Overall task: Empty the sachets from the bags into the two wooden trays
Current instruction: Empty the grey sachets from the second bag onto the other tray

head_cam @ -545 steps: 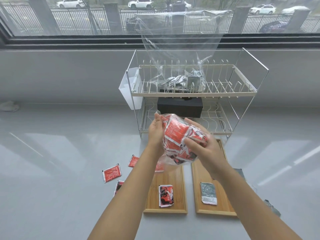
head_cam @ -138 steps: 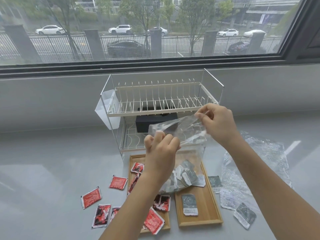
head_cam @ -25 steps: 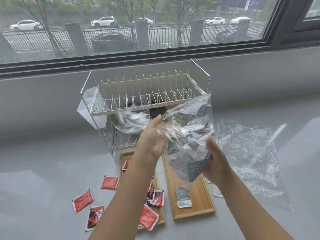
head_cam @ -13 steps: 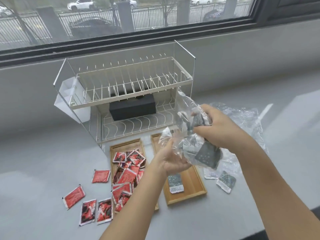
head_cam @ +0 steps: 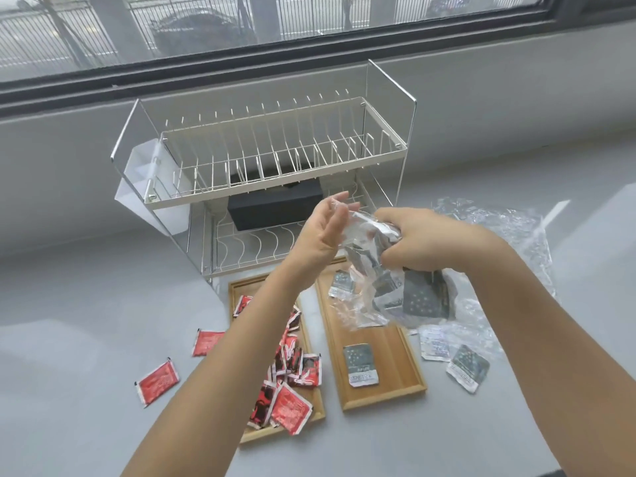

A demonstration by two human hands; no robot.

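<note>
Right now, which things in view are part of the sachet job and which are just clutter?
Job:
- clear bag of grey sachets, gripped by right hand, left hand at its top
- left wooden tray with red sachets
- right wooden tray

Lying about:
- dish rack
- black box
- empty bag

Both hands (head_cam: 425, 237) hold a clear bag (head_cam: 371, 290) above the right tray (head_cam: 409, 359).

Soft, even daylight comes in through the window (head_cam: 275, 25) along the top, flat and greyish. The pale counter (head_cam: 86, 321) carries broad, faint reflections, with a bright streak of glare near its right edge. Shadows under the arms are weak. The wide lens bows the window frame and the counter's far edge. Focus is fair; both hands look slightly smeared.
</note>
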